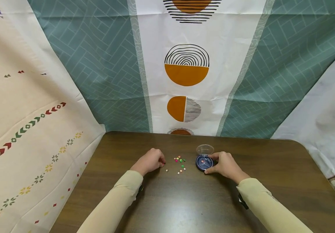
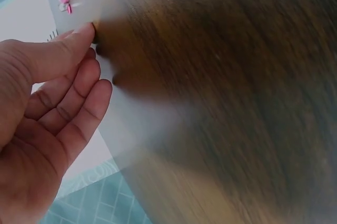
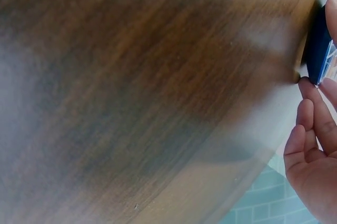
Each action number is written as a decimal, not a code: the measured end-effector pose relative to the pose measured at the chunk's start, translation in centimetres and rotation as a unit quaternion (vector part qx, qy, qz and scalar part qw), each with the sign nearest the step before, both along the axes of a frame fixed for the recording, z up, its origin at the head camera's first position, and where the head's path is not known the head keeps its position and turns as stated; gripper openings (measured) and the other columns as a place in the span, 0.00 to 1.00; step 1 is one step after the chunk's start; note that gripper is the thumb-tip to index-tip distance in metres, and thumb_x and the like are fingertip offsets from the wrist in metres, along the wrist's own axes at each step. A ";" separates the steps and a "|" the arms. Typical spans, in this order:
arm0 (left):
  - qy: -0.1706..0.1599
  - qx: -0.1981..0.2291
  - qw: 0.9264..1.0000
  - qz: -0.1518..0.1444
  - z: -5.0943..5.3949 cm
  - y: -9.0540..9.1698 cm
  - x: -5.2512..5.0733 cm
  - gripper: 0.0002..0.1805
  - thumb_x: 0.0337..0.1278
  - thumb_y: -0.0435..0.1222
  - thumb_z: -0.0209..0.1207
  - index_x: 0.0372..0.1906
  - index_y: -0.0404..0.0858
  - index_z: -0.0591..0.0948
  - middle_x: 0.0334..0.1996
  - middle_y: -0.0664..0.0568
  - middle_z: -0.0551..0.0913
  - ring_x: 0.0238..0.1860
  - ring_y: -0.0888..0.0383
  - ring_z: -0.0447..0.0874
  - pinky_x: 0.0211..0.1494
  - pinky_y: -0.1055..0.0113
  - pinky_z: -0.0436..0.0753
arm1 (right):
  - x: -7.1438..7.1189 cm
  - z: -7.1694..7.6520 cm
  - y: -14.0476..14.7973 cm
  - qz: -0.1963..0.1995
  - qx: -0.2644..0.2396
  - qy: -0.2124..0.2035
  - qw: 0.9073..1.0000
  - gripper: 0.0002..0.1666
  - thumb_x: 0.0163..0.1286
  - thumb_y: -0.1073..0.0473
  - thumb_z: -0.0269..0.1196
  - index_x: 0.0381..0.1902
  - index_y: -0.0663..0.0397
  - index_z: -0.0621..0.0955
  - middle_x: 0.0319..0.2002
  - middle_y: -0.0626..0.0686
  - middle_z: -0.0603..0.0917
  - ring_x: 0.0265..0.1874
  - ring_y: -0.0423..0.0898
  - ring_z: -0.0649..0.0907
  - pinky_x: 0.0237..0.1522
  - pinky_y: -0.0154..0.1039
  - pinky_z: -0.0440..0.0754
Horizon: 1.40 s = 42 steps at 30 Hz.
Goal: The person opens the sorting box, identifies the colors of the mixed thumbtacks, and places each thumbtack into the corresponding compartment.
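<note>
Near the table's middle my left hand (image 1: pixel 152 161) pinches with thumb and index finger at what looks like a small red stud earring (image 1: pixel 164 164), mostly hidden by the fingertips. Several little stud earrings (image 1: pixel 180 160) in pink, green, white and orange lie scattered to its right; a white one (image 1: pixel 167 170) is nearest. My right hand (image 1: pixel 225 165) holds a round dark-blue case (image 1: pixel 204 163) by its right side, thumb at the front edge. Its clear lid (image 1: pixel 205 149) stands raised at the back. Inside are divided compartments, with an orange stud earring (image 1: pixel 202 161) in one.
The brown wooden table (image 1: pixel 173 207) ends at a patterned curtain (image 1: pixel 185 106) at the back. A cream cloth (image 1: pixel 39 145) hangs along the left side, and a pale cloth (image 1: pixel 327 106) along the right.
</note>
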<state>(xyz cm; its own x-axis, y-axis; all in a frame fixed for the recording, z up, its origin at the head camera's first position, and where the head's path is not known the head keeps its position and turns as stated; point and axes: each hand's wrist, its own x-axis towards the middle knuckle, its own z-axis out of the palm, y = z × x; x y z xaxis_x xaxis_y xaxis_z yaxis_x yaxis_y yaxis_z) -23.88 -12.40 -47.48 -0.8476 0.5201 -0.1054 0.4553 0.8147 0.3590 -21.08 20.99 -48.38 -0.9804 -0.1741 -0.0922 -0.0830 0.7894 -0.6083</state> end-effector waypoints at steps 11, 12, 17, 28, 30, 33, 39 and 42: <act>0.031 -0.022 0.999 -0.008 -0.1 0.5 0.0 0.04 0.53 0.36 0.63 0.26 0.47 0.85 0.24 0.63 0.81 0.28 0.67 0.76 0.35 0.71 0.77 | -0.1 0.1 0.0 -0.001 0.004 -0.004 1.000 0.45 0.29 0.39 0.79 0.50 0.48 0.82 0.46 0.50 0.85 0.41 0.45 0.79 0.47 0.46 0.80; 0.031 -0.020 0.999 -0.008 0.0 0.5 0.0 0.05 0.53 0.36 0.63 0.26 0.48 0.85 0.24 0.63 0.81 0.28 0.67 0.76 0.36 0.71 0.78 | -0.1 0.1 0.0 0.001 0.004 -0.002 1.000 0.45 0.30 0.38 0.78 0.50 0.48 0.82 0.46 0.50 0.85 0.40 0.45 0.79 0.47 0.46 0.80; 0.035 -0.010 0.999 -0.010 0.0 0.6 0.1 0.05 0.54 0.38 0.63 0.26 0.50 0.85 0.25 0.64 0.82 0.30 0.67 0.78 0.37 0.69 0.79 | -0.1 -0.1 0.0 0.000 0.009 0.001 1.000 0.45 0.29 0.38 0.79 0.50 0.47 0.83 0.45 0.50 0.85 0.40 0.45 0.80 0.47 0.46 0.79; 0.048 0.045 0.998 -0.010 0.4 0.9 -0.1 0.05 0.56 0.36 0.61 0.32 0.43 0.87 0.30 0.60 0.86 0.33 0.66 0.81 0.37 0.71 0.79 | -0.1 0.0 0.0 0.004 0.016 0.018 1.000 0.45 0.28 0.37 0.79 0.48 0.48 0.83 0.45 0.50 0.85 0.39 0.44 0.79 0.44 0.45 0.79; 0.058 0.052 0.997 -0.010 0.6 1.0 -0.2 0.05 0.56 0.36 0.61 0.34 0.43 0.87 0.31 0.59 0.86 0.34 0.65 0.82 0.39 0.71 0.80 | -0.1 0.1 -0.1 0.006 0.021 0.023 0.999 0.45 0.28 0.37 0.79 0.48 0.48 0.83 0.45 0.50 0.84 0.38 0.44 0.78 0.43 0.44 0.79; 0.065 0.060 0.996 -0.007 0.8 1.2 -0.3 0.06 0.57 0.36 0.61 0.36 0.42 0.87 0.33 0.58 0.87 0.36 0.65 0.83 0.40 0.71 0.80 | -0.2 0.1 -0.1 0.008 0.028 0.025 0.999 0.45 0.28 0.37 0.79 0.48 0.48 0.83 0.45 0.50 0.84 0.37 0.44 0.78 0.42 0.43 0.78; 0.070 0.084 0.994 0.011 1.2 1.9 -0.6 0.07 0.57 0.35 0.61 0.38 0.41 0.86 0.36 0.57 0.87 0.37 0.64 0.83 0.42 0.71 0.80 | -0.2 0.2 -0.1 0.015 0.038 0.033 0.999 0.44 0.28 0.38 0.79 0.48 0.49 0.83 0.43 0.49 0.85 0.35 0.45 0.77 0.40 0.42 0.77; 0.078 0.102 0.992 0.018 1.2 2.5 -0.9 0.08 0.57 0.35 0.61 0.39 0.40 0.86 0.36 0.56 0.87 0.38 0.64 0.83 0.42 0.70 0.81 | -0.2 0.2 -0.2 0.020 0.040 0.036 0.998 0.44 0.29 0.39 0.79 0.48 0.50 0.83 0.44 0.49 0.85 0.36 0.44 0.78 0.41 0.43 0.78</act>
<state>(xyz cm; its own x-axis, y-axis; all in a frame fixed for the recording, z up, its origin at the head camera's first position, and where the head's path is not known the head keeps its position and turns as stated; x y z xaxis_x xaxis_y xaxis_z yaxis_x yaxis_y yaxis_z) -24.75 -9.93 -46.30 -0.8638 0.4861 0.1322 0.4898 0.7490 0.4462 -21.32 20.83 -48.17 -0.9775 -0.2077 -0.0369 -0.1562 0.8301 -0.5353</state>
